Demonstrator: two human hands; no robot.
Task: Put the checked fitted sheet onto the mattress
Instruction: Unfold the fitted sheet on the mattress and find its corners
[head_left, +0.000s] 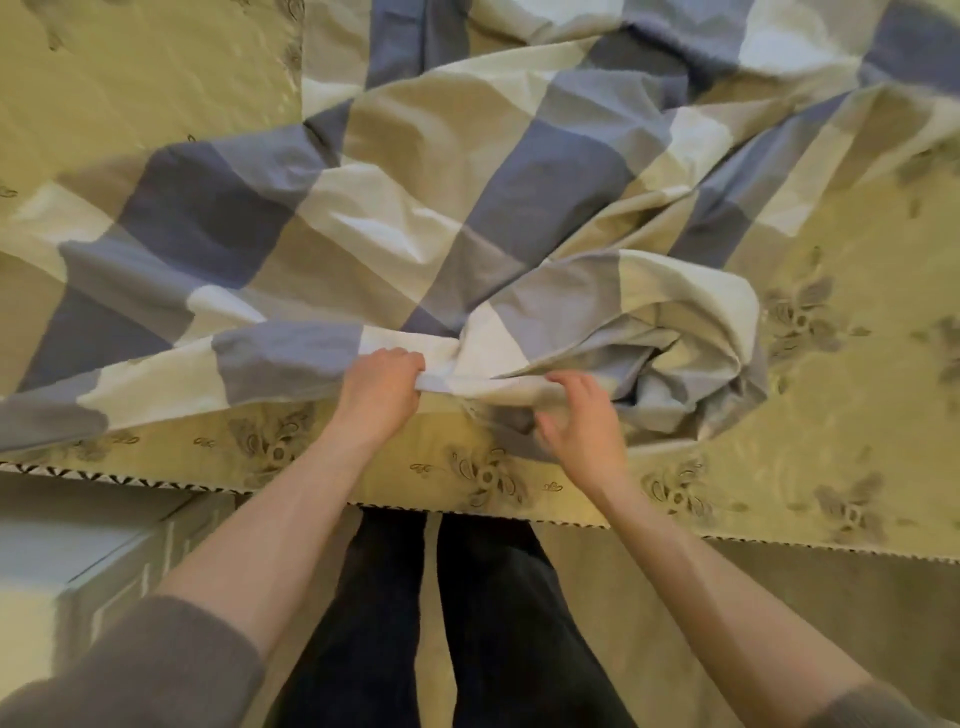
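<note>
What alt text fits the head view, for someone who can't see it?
The left hand and right hand grip the near edge of a crumpled checked sheet lying loose on a yellow flowered mattress. The sheet is not tucked anywhere in view, and the mattress shows bare at both sides.

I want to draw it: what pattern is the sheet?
The sheet has blue, grey, beige and white checks; head view.

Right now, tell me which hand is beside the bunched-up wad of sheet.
The right hand: the crumpled wad of the checked fitted sheet lies beside it. The left hand grips a flatter edge.
</note>
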